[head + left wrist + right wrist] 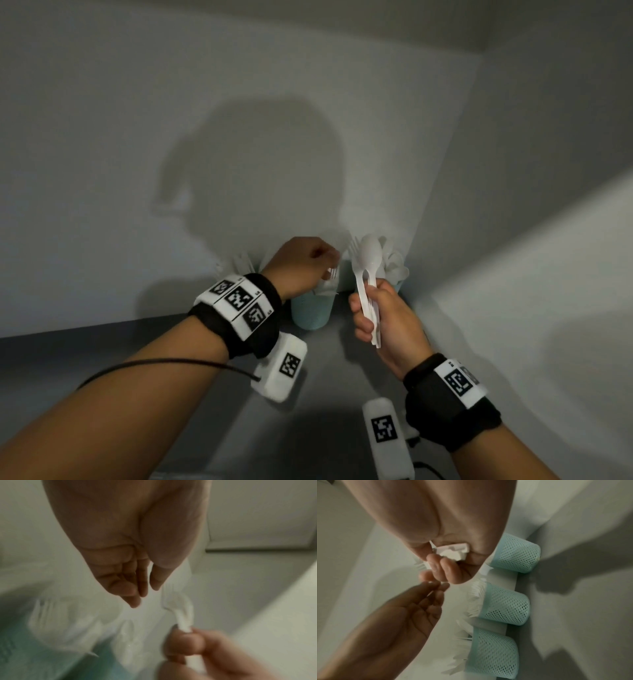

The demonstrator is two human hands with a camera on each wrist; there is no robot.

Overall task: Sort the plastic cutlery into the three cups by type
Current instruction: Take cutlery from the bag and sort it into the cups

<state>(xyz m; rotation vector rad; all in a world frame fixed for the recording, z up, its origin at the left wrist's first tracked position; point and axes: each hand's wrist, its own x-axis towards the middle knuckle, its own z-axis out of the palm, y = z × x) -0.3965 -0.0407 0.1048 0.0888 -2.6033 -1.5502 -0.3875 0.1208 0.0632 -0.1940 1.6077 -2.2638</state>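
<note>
No words, brand names or numbers can be read anywhere; the only signs are black-and-white square coded markers, at lower centre of the head view; three sit on the left wristband (238,301); one on the white camera block (279,366) under that wrist; one on the right wristband (457,382); one on the white block (385,428) below it; tiny print beside them is illegible.

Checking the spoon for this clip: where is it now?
In the head view, the spoon stands upright in the right hand, bundled with a fork, before the cups.
</note>
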